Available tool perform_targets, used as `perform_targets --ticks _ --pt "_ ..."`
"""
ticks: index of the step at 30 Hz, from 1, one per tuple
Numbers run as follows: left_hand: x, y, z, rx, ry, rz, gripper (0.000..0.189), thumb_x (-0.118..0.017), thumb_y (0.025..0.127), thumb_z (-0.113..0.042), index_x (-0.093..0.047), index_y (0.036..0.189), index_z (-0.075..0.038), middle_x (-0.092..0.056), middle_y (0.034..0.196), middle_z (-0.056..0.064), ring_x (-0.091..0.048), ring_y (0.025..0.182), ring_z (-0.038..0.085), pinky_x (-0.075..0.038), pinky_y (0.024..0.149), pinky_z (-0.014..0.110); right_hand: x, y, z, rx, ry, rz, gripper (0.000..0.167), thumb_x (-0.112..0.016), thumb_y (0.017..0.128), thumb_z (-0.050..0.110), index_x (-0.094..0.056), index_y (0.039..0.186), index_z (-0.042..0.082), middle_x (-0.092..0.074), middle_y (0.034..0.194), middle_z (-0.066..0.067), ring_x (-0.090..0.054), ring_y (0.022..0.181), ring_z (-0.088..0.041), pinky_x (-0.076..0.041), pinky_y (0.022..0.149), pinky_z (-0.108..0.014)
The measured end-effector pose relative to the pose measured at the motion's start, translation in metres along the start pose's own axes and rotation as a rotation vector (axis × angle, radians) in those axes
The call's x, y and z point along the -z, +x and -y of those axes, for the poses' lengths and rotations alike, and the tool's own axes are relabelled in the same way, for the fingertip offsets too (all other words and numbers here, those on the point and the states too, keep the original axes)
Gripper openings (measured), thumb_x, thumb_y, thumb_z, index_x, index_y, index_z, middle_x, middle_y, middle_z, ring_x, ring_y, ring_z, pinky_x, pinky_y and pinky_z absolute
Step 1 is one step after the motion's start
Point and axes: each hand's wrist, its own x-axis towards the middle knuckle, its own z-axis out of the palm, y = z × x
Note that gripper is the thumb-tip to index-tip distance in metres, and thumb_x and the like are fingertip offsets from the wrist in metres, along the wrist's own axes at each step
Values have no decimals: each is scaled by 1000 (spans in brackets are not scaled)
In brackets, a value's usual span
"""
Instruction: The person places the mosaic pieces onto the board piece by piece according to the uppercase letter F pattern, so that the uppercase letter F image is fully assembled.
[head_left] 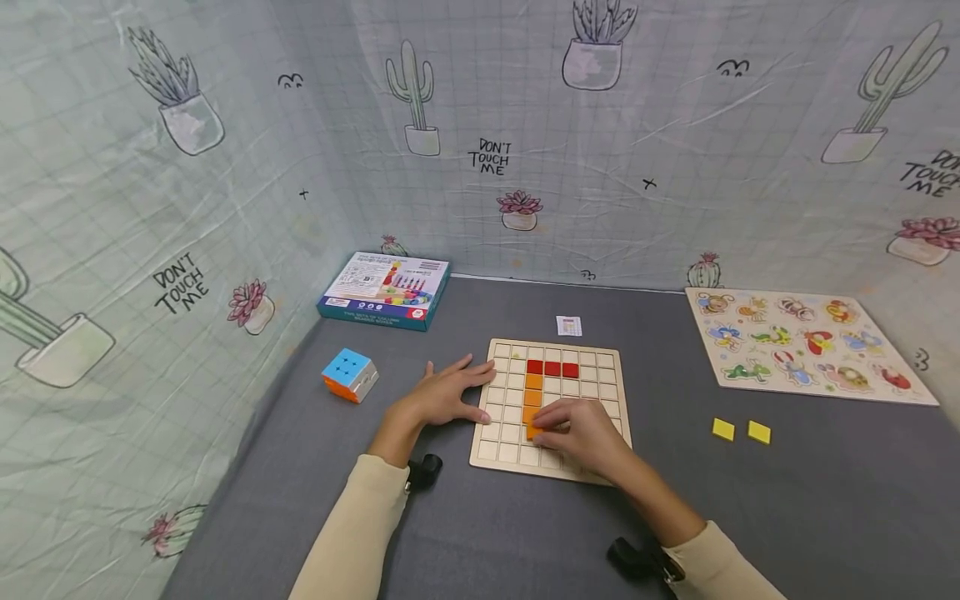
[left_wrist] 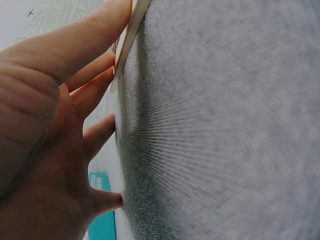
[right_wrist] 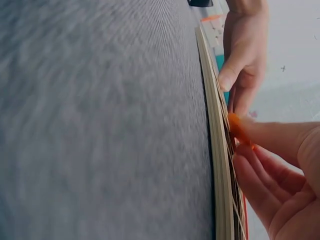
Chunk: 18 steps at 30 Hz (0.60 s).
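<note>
Grey woven cloth point(head_left: 480, 542) lies beneath a square, pale wooden board point(head_left: 508, 452) ruled into square cells. At the board's nine o'clock edge rests the left hand point(head_left: 442, 396), fingers spread wide, thumb touching the wood. The right hand point(head_left: 588, 429), reaching in from four o'clock, pinches a flat orange tile point(head_left: 533, 433) at seven o'clock from the board's centre. Square red tiles point(head_left: 552, 368) sit at twelve; two yellow tiles point(head_left: 723, 429) lie well apart at three.
</note>
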Motion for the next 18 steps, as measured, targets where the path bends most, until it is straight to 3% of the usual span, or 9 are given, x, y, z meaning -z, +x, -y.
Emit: perform_targets --ticks 7,18 --pt "-1 0 1 -8 -9 -7 83 -77 86 -48 -40 157 -27 -29 169 -10 -10 163 28 4 120 78 -4 0 7 -34 -31 -1 14 -87 79 11 -84 92 8 -81 97 -3 -76 97 -22 -63 82 -34" --pt "2 0 0 -24 -6 -12 82 -77 87 -47 -41 157 -26 -30 169 -9 -11 163 29 4 120 79 -11 -4 14 15 -108 -67 10 -87 77 10 -84 87 10 -81 96 -1 -77 97 -20 -61 87 -39"
